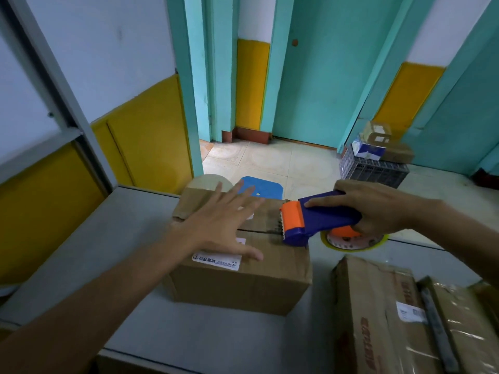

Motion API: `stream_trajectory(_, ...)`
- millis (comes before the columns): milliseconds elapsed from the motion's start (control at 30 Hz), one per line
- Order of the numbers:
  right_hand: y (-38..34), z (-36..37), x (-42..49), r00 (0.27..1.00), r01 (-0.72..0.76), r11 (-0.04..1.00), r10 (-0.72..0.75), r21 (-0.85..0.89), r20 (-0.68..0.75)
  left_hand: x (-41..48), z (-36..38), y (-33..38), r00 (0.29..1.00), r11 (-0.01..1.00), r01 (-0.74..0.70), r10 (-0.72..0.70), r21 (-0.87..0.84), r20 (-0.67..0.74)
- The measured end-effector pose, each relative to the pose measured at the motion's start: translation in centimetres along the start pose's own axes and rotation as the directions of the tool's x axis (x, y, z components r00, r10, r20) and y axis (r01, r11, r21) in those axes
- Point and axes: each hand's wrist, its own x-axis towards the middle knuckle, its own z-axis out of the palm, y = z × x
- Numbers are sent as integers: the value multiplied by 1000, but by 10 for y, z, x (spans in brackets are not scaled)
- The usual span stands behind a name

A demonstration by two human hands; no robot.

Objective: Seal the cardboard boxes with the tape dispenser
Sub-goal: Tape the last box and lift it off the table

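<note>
Inspector: Your left hand (218, 225) is lying flat, fingers spread straight, resting on the creased brown flaps of the cardboard box (243, 279) on the grey table (108, 252).

Operator: And the right?

Inspector: Your right hand (378, 209) is gripping the blue-and-orange plastic tape dispenser (318, 217), its serrated edge sitting at the box's centre seam. A second, film-wrapped box (378, 306) is standing near, at your right.

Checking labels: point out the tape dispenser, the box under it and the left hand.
tape dispenser (329, 215), head view, blue body
box (243, 284), head view, front wall
left hand (216, 225), head view, back of hand
</note>
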Motion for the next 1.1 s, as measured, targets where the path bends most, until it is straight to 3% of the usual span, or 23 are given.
stream_trajectory(100,-4,3,-3,1000,-17,1000,17,0,3,11,2,3,987,998,-14,24,-64,160)
stream_trajectory(233,-6,8,-3,998,-58,998,58,-22,-11,14,-4,3,969,999,-20,26,-26,247)
stream_trajectory(433,-18,22,-1,996,-23,991,34,130,-79,16,-19,9,906,1000,2,0,-3,423)
stream_trajectory(567,-25,19,13,986,11,981,22,194,-164,11,-21,1,895,999,33,-39,21,444)
stream_trajectory(733,-33,14,48,985,18,967,26,252,-171,5,-21,-47,887,994,102,-102,22,450)
stream_trajectory(833,-32,10,64,987,34,967,7,251,-161,0,-15,-54,906,987,146,-104,-72,409)
stream_trajectory(933,-25,9,64,992,40,959,-4,281,-126,0,4,-44,967,946,221,-181,-238,178)
stream_trajectory(1033,-17,6,52,992,55,964,-23,259,-126,0,27,-37,973,961,227,-232,-157,-9)
stream_trajectory(1100,-14,4,43,993,51,962,-20,268,-115,2,31,-38,974,966,226,-228,-122,-9)
